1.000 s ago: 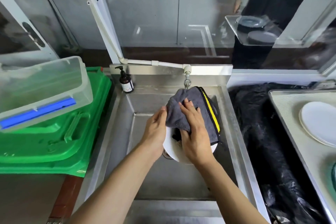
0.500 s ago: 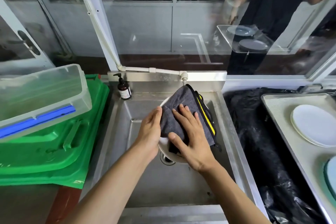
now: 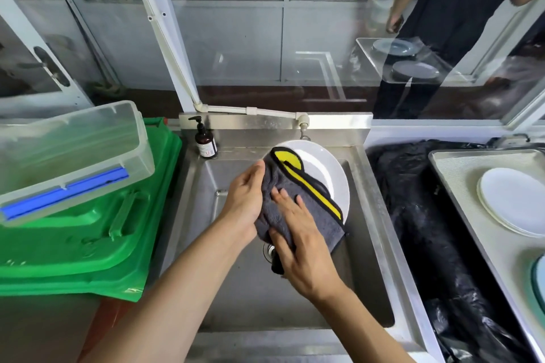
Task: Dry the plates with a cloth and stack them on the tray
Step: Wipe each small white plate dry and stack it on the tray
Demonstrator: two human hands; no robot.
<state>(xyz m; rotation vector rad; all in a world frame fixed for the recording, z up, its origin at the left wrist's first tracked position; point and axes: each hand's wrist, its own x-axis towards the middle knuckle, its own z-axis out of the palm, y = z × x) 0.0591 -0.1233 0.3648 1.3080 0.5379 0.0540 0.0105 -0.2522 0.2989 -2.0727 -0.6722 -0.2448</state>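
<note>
Round white plate [image 3: 327, 169] is held tilted over the steel sink [image 3: 373, 215], w/ a grey cloth with yellow trim [image 3: 298, 200] draped on it. Left hand [image 3: 246, 200] grips plate's left edge thru the cloth; right hand [image 3: 303, 247] presses flat on cloth, fingers spread. More white plates [image 3: 514, 200] sit stacked on the metal tray [image 3: 460, 165] at right.

White plate [image 3: 323, 168] held tilted over steel sink [image 3: 368, 215]. Left hand [image 3: 244, 200] grips its left edge through grey-and-yellow cloth [image 3: 298, 200]; right hand [image 3: 303, 247] presses cloth against plate face. White plates [image 3: 513, 200] stacked on tray [image 3: 460, 168] at right.
</note>
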